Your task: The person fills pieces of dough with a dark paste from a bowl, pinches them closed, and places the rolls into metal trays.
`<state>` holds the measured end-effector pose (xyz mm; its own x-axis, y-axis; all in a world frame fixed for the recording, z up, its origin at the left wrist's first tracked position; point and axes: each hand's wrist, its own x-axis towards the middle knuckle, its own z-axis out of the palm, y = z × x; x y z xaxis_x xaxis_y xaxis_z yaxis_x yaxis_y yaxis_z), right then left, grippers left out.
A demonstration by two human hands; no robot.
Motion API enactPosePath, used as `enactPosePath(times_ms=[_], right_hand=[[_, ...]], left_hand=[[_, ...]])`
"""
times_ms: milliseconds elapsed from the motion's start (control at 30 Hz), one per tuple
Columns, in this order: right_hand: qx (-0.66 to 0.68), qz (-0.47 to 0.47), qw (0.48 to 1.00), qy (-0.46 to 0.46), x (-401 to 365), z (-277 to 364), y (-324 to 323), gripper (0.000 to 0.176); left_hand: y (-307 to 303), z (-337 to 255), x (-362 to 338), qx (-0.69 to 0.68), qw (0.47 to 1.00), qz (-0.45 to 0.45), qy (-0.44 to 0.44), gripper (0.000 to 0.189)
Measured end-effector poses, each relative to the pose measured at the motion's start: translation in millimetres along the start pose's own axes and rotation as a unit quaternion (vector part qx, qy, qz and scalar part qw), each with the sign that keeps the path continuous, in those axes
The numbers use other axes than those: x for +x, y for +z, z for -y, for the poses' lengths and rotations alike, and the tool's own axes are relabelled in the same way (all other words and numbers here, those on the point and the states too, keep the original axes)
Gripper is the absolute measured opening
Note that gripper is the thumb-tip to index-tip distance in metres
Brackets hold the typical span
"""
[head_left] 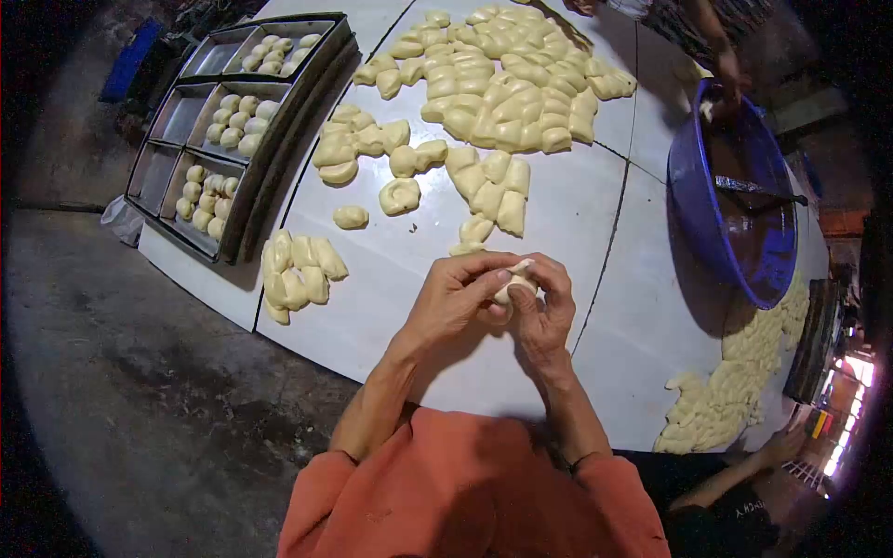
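Both hands meet over the near part of the white table, pinching one small piece of pale dough [518, 283] between them. My left hand [460, 298] grips its left side with bent fingers, while my right hand [547, 312] presses it with the thumb. The fingers hide much of the piece. Just beyond my hands lies a short strip of dough pieces [490, 191]. Two loose dough pieces, a small one [351, 218] and a rounder one [400, 196], rest to the left of it. A separate dough cluster [299, 272] sits near the table's left edge.
Black divided pans [259, 191] at the far left hold rows of dough balls. A big spread of dough [507, 88] covers the back. At right stands a purple tub [686, 186] with another person's hand [732, 79] at its rim. More dough [721, 400] lies lower right, near another person's arm [735, 479].
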<state>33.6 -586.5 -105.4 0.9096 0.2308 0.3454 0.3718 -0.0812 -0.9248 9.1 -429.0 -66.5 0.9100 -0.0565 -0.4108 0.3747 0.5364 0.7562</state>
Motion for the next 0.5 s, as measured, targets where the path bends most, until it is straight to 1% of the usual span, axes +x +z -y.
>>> enactPosePath(times_ms=[33, 67, 167, 200, 233, 267, 333, 367, 433, 467, 500], right_hand=[[-0.016, 0.0, 1.0, -0.019, -2, -5, 1, 0.036], [-0.016, -0.015, 1.0, -0.013, -4, -7, 2, 0.035], [-0.016, -0.058, 0.998, 0.006, -4, -7, 4, 0.032], [-0.099, -0.05, 0.992, -0.061, 5, -3, 2, 0.024], [-0.086, -0.048, 0.994, -0.047, 4, -6, 0, 0.022], [-0.074, -0.047, 0.996, -0.034, 3, -9, -1, 0.021], [-0.06, -0.053, 0.997, -0.017, 4, -12, 0, 0.021], [-0.023, -0.052, 0.998, 0.029, 6, -10, 1, 0.022], [0.052, -0.052, 0.99, 0.121, 7, -5, 3, 0.027], [0.004, -0.028, 0.989, 0.147, 7, -9, -2, 0.034], [0.031, -0.021, 0.984, 0.174, 8, -9, -3, 0.034]], left_hand=[[0, 0, 0, 0.001, 1.0, 0.006, -0.001, 0.025], [0, -2, -2, 0.022, 0.999, 0.016, -0.036, 0.029], [4, 0, -7, 0.032, 0.999, 0.03, -0.013, 0.033], [2, 7, -5, 0.027, 0.999, 0.039, -0.003, 0.034], [2, 11, -4, 0.021, 0.999, 0.049, 0.007, 0.036], [0, 12, -5, 0.074, 0.996, 0.05, 0.021, 0.038], [-2, 15, -3, 0.1, 0.994, 0.04, 0.026, 0.038], [-3, 16, -1, 0.113, 0.993, 0.035, 0.028, 0.038], [-3, 11, 0, 0.103, 0.995, 0.01, -0.008, 0.032], [0, 20, 2, -0.004, 1.0, -0.014, -0.01, 0.025], [2, 17, 2, -0.015, 0.999, -0.028, -0.015, 0.024]])
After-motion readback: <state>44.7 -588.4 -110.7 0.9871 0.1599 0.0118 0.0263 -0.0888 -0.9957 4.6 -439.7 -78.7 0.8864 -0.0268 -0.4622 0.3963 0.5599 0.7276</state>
